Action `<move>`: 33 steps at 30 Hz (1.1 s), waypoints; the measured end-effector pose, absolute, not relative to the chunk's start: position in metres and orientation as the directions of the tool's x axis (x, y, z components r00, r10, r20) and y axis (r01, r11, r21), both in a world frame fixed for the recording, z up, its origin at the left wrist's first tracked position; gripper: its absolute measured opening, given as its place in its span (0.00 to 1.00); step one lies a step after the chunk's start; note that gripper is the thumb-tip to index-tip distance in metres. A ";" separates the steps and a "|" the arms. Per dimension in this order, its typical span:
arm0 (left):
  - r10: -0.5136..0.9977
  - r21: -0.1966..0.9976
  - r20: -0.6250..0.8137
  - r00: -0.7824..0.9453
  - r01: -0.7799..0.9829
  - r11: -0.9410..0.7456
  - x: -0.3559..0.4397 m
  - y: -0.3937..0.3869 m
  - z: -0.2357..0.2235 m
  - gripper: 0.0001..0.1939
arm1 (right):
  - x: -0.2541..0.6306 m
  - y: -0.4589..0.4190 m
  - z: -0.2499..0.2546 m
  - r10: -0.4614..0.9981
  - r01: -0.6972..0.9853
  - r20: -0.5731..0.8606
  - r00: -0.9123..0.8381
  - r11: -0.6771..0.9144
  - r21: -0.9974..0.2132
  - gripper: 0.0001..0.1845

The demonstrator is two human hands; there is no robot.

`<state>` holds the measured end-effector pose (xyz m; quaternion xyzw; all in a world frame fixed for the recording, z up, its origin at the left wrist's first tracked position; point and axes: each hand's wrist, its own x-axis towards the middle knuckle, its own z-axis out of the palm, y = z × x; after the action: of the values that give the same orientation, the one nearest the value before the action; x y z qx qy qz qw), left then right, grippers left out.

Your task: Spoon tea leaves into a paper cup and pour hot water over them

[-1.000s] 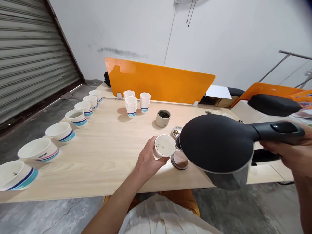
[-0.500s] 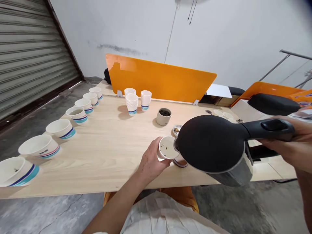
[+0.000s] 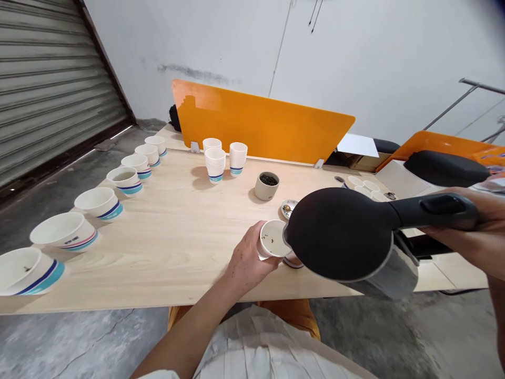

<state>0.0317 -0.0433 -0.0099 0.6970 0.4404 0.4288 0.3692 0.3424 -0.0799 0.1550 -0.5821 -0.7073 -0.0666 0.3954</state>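
My left hand [image 3: 248,258] is shut around a white paper cup [image 3: 272,238], which tilts toward the kettle and has dark tea leaves inside. My right hand [image 3: 453,226] grips the handle of a black kettle [image 3: 339,234] with a steel lower body. The kettle's spout sits at the cup's rim. I cannot see whether any water is flowing. Below the cup, a round wooden lid [image 3: 294,262] is mostly hidden. Just beyond, a small dish with a spoon [image 3: 289,208] and a beige canister of dark tea leaves [image 3: 266,186] stand on the table.
A pale wooden table [image 3: 165,252] carries a curved row of several striped paper bowls [image 3: 63,230] on the left. Two stacks of paper cups [image 3: 215,164] stand before an orange divider [image 3: 262,121]. Several small white cups [image 3: 363,188] sit at the right.
The whole scene has shifted slightly upward in view. The cup has moved a little right, closer under the kettle's spout, and now hides more of the wooden lid.
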 end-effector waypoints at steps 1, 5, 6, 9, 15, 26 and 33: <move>0.930 0.893 0.270 0.248 0.296 -0.338 0.032 -0.043 -0.010 0.32 | 0.341 -0.080 0.156 0.772 0.874 0.635 -0.015 0.319 -0.367 0.11; 0.934 0.898 0.261 0.245 0.293 -0.328 0.032 -0.044 -0.009 0.33 | 0.339 -0.079 0.158 0.751 0.884 0.656 -0.077 0.355 -0.303 0.10; 0.933 0.898 0.263 0.244 0.293 -0.329 0.032 -0.045 -0.009 0.33 | 0.339 -0.078 0.158 0.746 0.890 0.658 -0.100 0.363 -0.277 0.09; 0.929 0.893 0.276 0.248 0.292 -0.343 0.032 -0.045 -0.010 0.32 | 0.337 -0.077 0.159 0.746 0.900 0.651 -0.144 0.373 -0.228 0.08; 0.931 0.896 0.274 0.240 0.289 -0.338 0.031 -0.045 -0.013 0.33 | 0.332 -0.075 0.163 0.776 0.899 0.604 -0.181 0.380 -0.219 0.07; 0.923 0.883 0.305 0.233 0.293 -0.366 0.029 -0.046 -0.018 0.33 | 0.319 -0.070 0.166 0.778 0.875 0.574 -0.254 0.438 -0.206 0.07; 0.949 0.919 0.228 0.219 0.272 -0.284 0.029 -0.047 -0.011 0.34 | 0.330 -0.070 0.160 0.786 0.884 0.596 -0.164 0.385 -0.265 0.08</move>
<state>0.0285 -0.0474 -0.0114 0.6751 0.4523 0.4315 0.3918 0.3296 -0.0700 0.1596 -0.5500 -0.7594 -0.0721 0.3401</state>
